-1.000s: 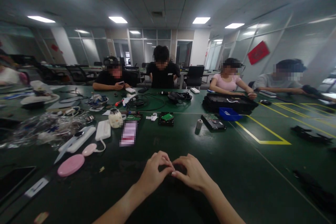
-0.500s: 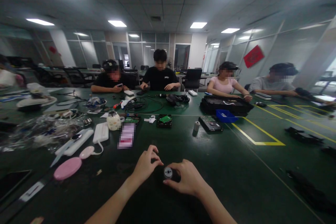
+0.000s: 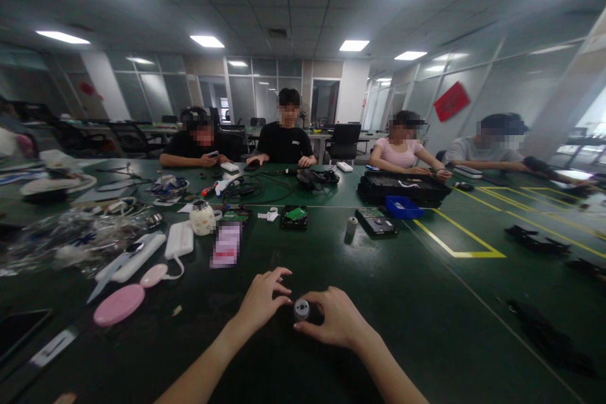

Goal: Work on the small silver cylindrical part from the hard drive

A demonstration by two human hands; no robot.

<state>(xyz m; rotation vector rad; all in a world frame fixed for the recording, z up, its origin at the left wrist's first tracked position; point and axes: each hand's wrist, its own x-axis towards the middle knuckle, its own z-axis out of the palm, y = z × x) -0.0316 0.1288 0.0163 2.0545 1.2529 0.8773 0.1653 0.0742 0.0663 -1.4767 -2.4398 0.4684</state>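
Note:
A small round metal motor (image 3: pixel 302 310) with a grey end face stands on the dark green table (image 3: pixel 265 366), directly in front of me. My right hand (image 3: pixel 329 315) curves round its right side, thumb and fingers on it. Just left of the motor is my left hand (image 3: pixel 267 293), its fingers spread and curved, with nothing between them; the fingertips come close to the motor. Farther off stands a second small metal cylinder (image 3: pixel 351 225), beside an opened black drive (image 3: pixel 376 222).
Cups, a white power bank (image 3: pixel 180 238), a pink round case (image 3: pixel 119 304) and plastic bags (image 3: pixel 61 237) lie to the left. A blue tray (image 3: pixel 404 207) and a black case (image 3: pixel 402 187) are at the right back. Several people sit across the table.
My left hand has opened its fingers a little more near the motor. My right hand stays around it. The whole view has shifted slightly.

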